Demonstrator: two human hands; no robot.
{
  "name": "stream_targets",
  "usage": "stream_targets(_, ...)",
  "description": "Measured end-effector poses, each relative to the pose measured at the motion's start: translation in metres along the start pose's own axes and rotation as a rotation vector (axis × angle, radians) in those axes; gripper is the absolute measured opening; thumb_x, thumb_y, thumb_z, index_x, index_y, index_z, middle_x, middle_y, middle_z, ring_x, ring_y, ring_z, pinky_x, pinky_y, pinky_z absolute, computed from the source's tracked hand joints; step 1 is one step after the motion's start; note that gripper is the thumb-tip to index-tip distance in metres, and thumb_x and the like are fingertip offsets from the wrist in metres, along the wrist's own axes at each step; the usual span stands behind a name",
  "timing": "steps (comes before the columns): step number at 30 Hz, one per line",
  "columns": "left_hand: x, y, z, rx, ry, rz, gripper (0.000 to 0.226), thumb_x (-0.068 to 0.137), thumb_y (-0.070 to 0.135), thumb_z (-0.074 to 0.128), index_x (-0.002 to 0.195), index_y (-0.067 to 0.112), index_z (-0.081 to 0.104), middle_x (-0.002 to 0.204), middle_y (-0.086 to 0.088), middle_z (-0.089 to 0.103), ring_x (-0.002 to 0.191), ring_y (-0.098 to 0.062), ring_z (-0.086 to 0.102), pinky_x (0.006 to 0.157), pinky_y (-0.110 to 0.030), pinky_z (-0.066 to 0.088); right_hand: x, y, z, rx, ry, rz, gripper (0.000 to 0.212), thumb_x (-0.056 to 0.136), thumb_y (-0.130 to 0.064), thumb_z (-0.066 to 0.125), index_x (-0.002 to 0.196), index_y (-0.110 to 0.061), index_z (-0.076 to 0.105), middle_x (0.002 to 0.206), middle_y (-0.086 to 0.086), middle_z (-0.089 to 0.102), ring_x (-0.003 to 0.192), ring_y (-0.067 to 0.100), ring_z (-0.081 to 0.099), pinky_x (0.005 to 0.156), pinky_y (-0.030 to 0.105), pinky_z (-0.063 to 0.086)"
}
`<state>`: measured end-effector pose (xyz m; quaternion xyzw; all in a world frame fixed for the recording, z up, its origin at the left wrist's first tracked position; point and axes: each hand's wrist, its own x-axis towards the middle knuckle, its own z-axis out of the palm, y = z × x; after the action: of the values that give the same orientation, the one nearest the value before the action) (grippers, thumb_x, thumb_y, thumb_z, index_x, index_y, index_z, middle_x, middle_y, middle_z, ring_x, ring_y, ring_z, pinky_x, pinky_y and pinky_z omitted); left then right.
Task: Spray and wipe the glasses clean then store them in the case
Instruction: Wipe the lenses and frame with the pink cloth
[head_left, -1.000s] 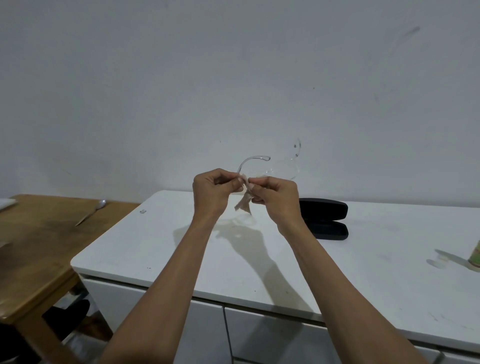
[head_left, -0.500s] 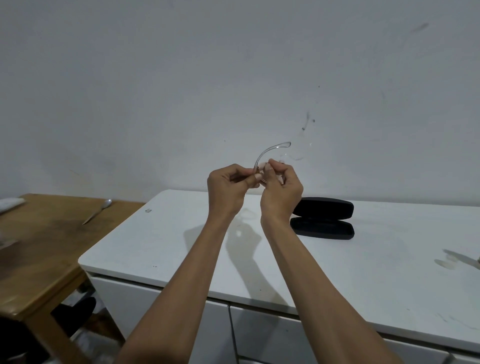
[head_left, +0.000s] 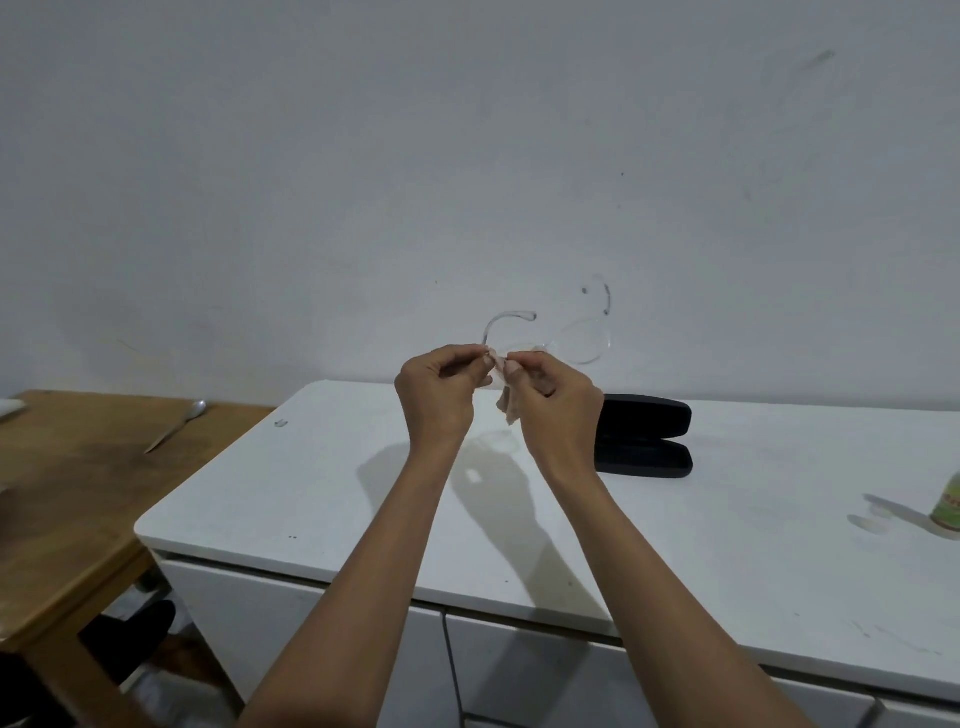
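Both hands are raised above the smooth white counter (head_left: 322, 499). The left hand (head_left: 439, 395) pinches the clear plastic glasses (head_left: 582, 340) at one lens; the right hand (head_left: 558, 402) presses a small, crumpled beige cloth (head_left: 509, 408) against it. Behind them, toward the counter's back edge, lies an open matte black case (head_left: 644, 436). At the right edge stands a green-labelled bottle (head_left: 948, 506), its writing unreadable.

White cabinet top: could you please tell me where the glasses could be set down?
Bare: the white top between its left edge and the hands' shadow, and between the black case and the bottle. Crowded only around those two.
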<state>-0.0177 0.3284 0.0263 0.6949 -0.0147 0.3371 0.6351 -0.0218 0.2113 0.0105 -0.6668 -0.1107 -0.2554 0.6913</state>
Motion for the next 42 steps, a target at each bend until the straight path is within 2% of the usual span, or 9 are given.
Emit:
stream_targets(6, 0.002, 0.009, 0.001, 0.027, 0.041, 0.050, 0.008, 0.081, -0.001, 0.080, 0.084, 0.006, 0.080, 0.075, -0.005, 0.078, 0.072, -0.019, 0.077, 0.076, -0.039, 0.065, -0.003, 0.008, 0.003, -0.024, 0.127, -0.016, 0.012, 0.093, -0.013, 0.070, 0.096, -0.015, 0.082, 0.070, -0.005, 0.072, 0.066, 0.011, 0.069, 0.071, 0.032, 0.060)
stream_targets(16, -0.012, 0.015, 0.019, 0.060, 0.075, 0.152, 0.007, 0.081, 0.002, 0.081, 0.081, 0.008, 0.078, 0.071, 0.003, 0.075, 0.069, -0.012, 0.074, 0.070, -0.032, 0.063, 0.003, -0.005, 0.026, 0.211, 0.469, 0.073, 0.012, 0.094, -0.008, 0.071, 0.099, -0.011, 0.081, 0.083, -0.002, 0.077, 0.081, 0.009, 0.071, 0.080, 0.026, 0.058)
stream_targets(19, -0.013, 0.017, 0.023, 0.050, 0.091, 0.172, 0.006, 0.082, 0.004, 0.082, 0.082, 0.008, 0.078, 0.070, 0.005, 0.074, 0.067, -0.010, 0.074, 0.068, -0.029, 0.062, 0.010, -0.008, 0.028, 0.192, 0.451, 0.072, 0.014, 0.095, -0.010, 0.069, 0.102, -0.011, 0.080, 0.092, 0.000, 0.079, 0.094, 0.015, 0.075, 0.088, 0.029, 0.059)
stream_targets(23, -0.010, 0.017, 0.024, 0.034, 0.125, 0.166, 0.006, 0.082, 0.002, 0.079, 0.082, 0.008, 0.077, 0.073, 0.000, 0.076, 0.070, -0.014, 0.075, 0.072, -0.035, 0.064, 0.012, -0.001, 0.021, 0.040, 0.289, -0.018, 0.014, 0.096, -0.012, 0.070, 0.105, -0.012, 0.081, 0.095, -0.004, 0.080, 0.084, 0.002, 0.070, 0.073, 0.009, 0.050)
stream_targets(29, -0.007, 0.013, 0.018, 0.010, 0.134, 0.103, 0.019, 0.079, -0.003, 0.079, 0.076, 0.016, 0.075, 0.070, 0.002, 0.076, 0.069, -0.014, 0.076, 0.072, -0.038, 0.064, 0.008, -0.003, 0.002, 0.069, 0.091, 0.003, 0.009, 0.090, -0.003, 0.072, 0.090, -0.004, 0.081, 0.077, 0.002, 0.075, 0.061, -0.001, 0.061, 0.062, 0.012, 0.045)
stream_targets(31, -0.010, 0.013, 0.018, 0.024, 0.123, 0.112, 0.018, 0.080, -0.003, 0.079, 0.076, 0.015, 0.075, 0.070, 0.004, 0.075, 0.068, -0.012, 0.075, 0.070, -0.034, 0.063, 0.007, -0.005, 0.003, 0.120, 0.137, 0.055, 0.011, 0.087, 0.000, 0.071, 0.084, -0.005, 0.080, 0.068, -0.004, 0.072, 0.060, -0.001, 0.061, 0.066, 0.014, 0.047)
stream_targets(36, -0.018, 0.015, 0.025, 0.002, 0.106, 0.116, 0.008, 0.080, 0.004, 0.082, 0.078, 0.007, 0.076, 0.070, 0.001, 0.074, 0.068, -0.012, 0.075, 0.067, -0.028, 0.062, 0.014, -0.002, 0.019, 0.302, 0.355, 0.210, 0.010, 0.087, -0.002, 0.073, 0.091, -0.007, 0.081, 0.084, 0.000, 0.079, 0.080, 0.010, 0.072, 0.083, 0.030, 0.060)
stream_targets(40, -0.017, 0.014, 0.028, 0.003, 0.122, 0.091, 0.014, 0.080, 0.000, 0.080, 0.076, 0.012, 0.074, 0.070, 0.000, 0.074, 0.069, -0.014, 0.075, 0.069, -0.030, 0.063, 0.013, 0.000, 0.020, 0.252, 0.405, 0.142, 0.012, 0.090, -0.005, 0.074, 0.100, -0.008, 0.082, 0.099, 0.004, 0.080, 0.100, 0.008, 0.073, 0.087, 0.021, 0.057)
stream_targets(42, -0.017, 0.014, 0.030, 0.000, 0.126, 0.077, 0.014, 0.079, 0.000, 0.080, 0.075, 0.011, 0.074, 0.069, -0.003, 0.074, 0.069, -0.019, 0.075, 0.068, -0.032, 0.063, 0.012, 0.000, 0.020, 0.200, 0.443, 0.079, 0.014, 0.091, -0.003, 0.074, 0.103, -0.008, 0.081, 0.101, 0.005, 0.077, 0.090, -0.009, 0.067, 0.077, 0.008, 0.049)
